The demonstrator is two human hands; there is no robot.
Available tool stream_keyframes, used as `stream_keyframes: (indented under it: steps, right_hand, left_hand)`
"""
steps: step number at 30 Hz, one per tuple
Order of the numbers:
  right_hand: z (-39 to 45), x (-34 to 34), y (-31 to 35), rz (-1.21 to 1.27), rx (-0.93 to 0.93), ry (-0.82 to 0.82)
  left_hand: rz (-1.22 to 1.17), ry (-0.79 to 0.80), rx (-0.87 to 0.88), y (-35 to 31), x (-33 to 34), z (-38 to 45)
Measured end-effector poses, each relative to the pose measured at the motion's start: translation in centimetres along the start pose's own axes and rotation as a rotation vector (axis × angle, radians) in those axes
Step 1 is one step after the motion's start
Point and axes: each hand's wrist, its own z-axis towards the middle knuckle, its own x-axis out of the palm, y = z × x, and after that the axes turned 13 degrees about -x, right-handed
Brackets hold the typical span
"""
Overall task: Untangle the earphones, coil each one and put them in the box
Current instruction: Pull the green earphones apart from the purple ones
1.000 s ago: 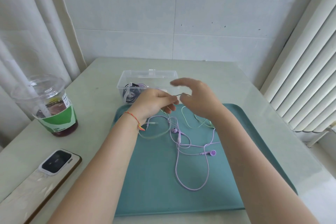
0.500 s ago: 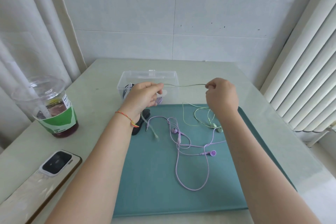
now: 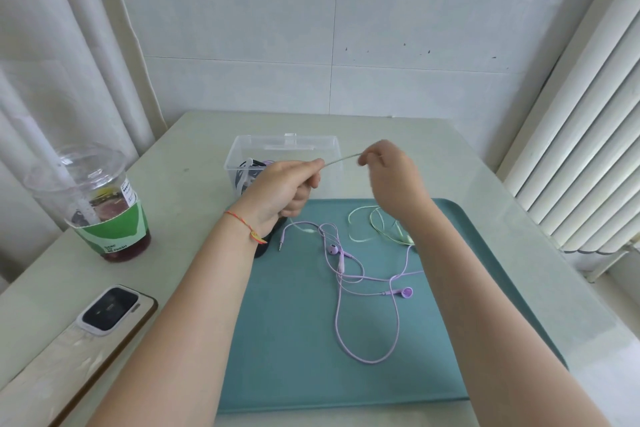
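Two hands hold a short stretch of the green earphone cable (image 3: 341, 159) taut above the table, in front of the clear box (image 3: 287, 149). That stretch runs nearly level, left to right, rising slightly toward the right. The left hand (image 3: 280, 189) pinches its left end between thumb and forefinger, other fingers curled under. The right hand (image 3: 391, 173) pinches the other end with its fingertips, fingers bent close together. The rest of the green cable lies in loose loops on the far right part of the teal tray (image 3: 277, 374), partly hidden by the right forearm. The purple earphones (image 3: 363, 288) lie spread on the tray's middle, long loop toward the person, plug toward the left hand. Dark and white coils sit inside the box. A lidded drink cup (image 3: 100, 204) and a phone (image 3: 107, 308) lie to the left of the tray.
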Motion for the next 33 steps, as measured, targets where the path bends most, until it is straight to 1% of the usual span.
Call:
stream_keyframes:
  steps: [2,3,5,6,7,9,12,14,16,19,21,26,30,33]
  right_hand:
    - [0.4,-0.9,-1.2,-0.030,0.118,-0.155]
    - [0.4,-1.4,-1.8,-0.061,0.168,-0.177]
    - [0.4,-1.9,-2.4,-0.126,0.215,-0.130]
    - [0.3,-1.9,-2.4,-0.150,0.207,-0.082]
    - [0.2,-1.8,-2.1,-0.166,0.171,-0.040]
    - [0.1,-1.3,-1.1,-0.162,0.030,0.007]
    - [-0.4,-0.2,0.3,-0.108,-0.174,0.116]
    - [-0.6,0.5,0.5,-0.081,-0.224,0.216]
    - [-0.7,0.8,0.5,-0.057,-0.210,0.248]
    - [-0.6,0.8,0.6,0.078,-0.146,0.181]
    - [-0.5,0.7,0.6,0.121,-0.120,0.142]
    - [-0.5,1.0,0.4,0.090,-0.106,0.083]
    - [-0.5,0.5,0.3,0.060,-0.110,0.049]
    - [-0.5,0.4,0.5,0.042,-0.104,0.043]
  left_hand:
    - [-0.118,0.059,-0.002,-0.2,-0.5,0.0]
    - [-0.185,0.093,0.004,-0.3,-0.7,0.0]
    - [-0.264,0.139,0.020,-0.4,-1.0,0.0]
    - [-0.249,0.132,0.026,-0.4,-0.8,0.0]
    - [-0.203,0.109,0.028,-0.3,-0.6,0.0]
    - [-0.106,0.071,0.018,-0.1,0.1,-0.1]
    - [-0.053,0.084,-0.010,0.0,1.0,-0.3]
    - [-0.078,0.106,-0.025,-0.1,1.2,-0.4]
    - [-0.137,0.140,-0.055,-0.2,1.3,-0.4]
    - [-0.223,0.200,-0.136,-0.4,1.4,-0.3]
    - [-0.239,0.247,-0.159,-0.5,1.6,-0.5]
    - [-0.187,0.285,-0.143,-0.5,1.7,-0.6]
    - [-0.225,0.305,-0.129,-0.1,1.6,-0.3]
    - [-0.294,0.397,-0.087,0.1,1.7,-0.3]
